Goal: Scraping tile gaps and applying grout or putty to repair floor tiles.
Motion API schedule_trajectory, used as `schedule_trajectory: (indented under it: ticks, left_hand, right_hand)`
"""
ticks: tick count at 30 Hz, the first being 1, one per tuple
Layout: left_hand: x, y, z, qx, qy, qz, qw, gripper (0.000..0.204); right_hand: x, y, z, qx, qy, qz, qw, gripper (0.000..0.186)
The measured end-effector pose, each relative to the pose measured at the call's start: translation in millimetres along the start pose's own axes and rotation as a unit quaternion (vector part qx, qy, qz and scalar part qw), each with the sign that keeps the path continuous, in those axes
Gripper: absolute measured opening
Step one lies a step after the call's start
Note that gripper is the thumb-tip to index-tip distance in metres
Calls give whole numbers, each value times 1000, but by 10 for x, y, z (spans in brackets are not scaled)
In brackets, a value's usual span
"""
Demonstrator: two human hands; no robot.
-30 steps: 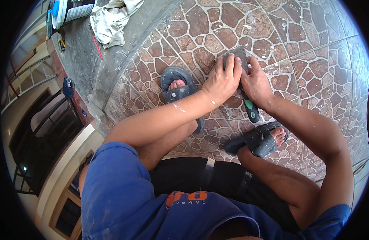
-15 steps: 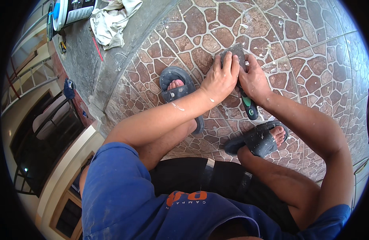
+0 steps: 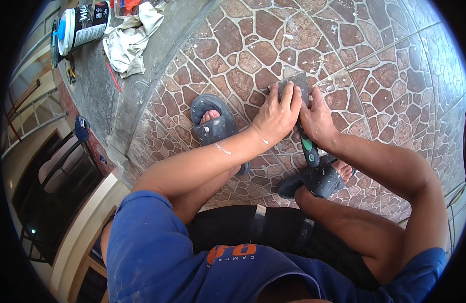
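A wide putty knife (image 3: 308, 146) with a grey blade and a black-and-green handle is held low over the stone-patterned floor, between my feet. My left hand (image 3: 276, 115) is closed on the blade, its fingers pressed together across the flat face. Beside it, my right hand (image 3: 318, 121) closes around the right edge of the blade near the neck. The handle points back toward me, its end by my right sandal (image 3: 323, 178). My fingers hide much of the blade, and I cannot tell whether it touches the floor.
My left sandal (image 3: 213, 123) stands left of the knife. On the grey concrete ledge (image 3: 91, 60) at the far left are a white-and-black bucket (image 3: 89, 25), a whitish rag (image 3: 127, 45) and a thin red stick (image 3: 113, 77). Pale specks dot the tiled floor (image 3: 384, 76).
The whole view has shifted, so the scene sits lower and slightly left. Both hands keep their hold on the putty knife, whose handle end now overlaps my right sandal in the picture.
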State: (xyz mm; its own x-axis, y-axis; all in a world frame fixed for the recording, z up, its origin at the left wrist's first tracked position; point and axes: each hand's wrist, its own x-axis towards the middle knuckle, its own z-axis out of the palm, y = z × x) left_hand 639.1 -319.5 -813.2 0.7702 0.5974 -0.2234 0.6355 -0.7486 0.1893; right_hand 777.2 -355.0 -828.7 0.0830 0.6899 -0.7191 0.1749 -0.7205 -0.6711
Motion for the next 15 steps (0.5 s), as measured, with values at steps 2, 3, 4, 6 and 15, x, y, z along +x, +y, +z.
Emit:
schedule_trajectory:
  ticks: [2, 3, 4, 6, 15]
  left_hand:
    - [129, -38, -22, -2, 30, 7, 1000, 48]
    - [190, -113, -60, -13, 28, 4, 1000, 48]
    - [225, -165, -89, -24, 26, 0, 999, 48]
    - [257, -122, -61, -26, 31, 0, 999, 47]
    - [308, -108, -54, -30, 46, -2, 999, 47]
  right_hand:
    - [81, -19, -76, 34, -8, 25, 999, 43]
    - [124, -121, -79, 72, -24, 46, 996, 43]
    - [156, -225, -81, 74, -22, 82, 994, 44]
    - [139, -169, -92, 68, -2, 60, 996, 43]
    - [197, -177, -162, 77, -2, 55, 996, 40]
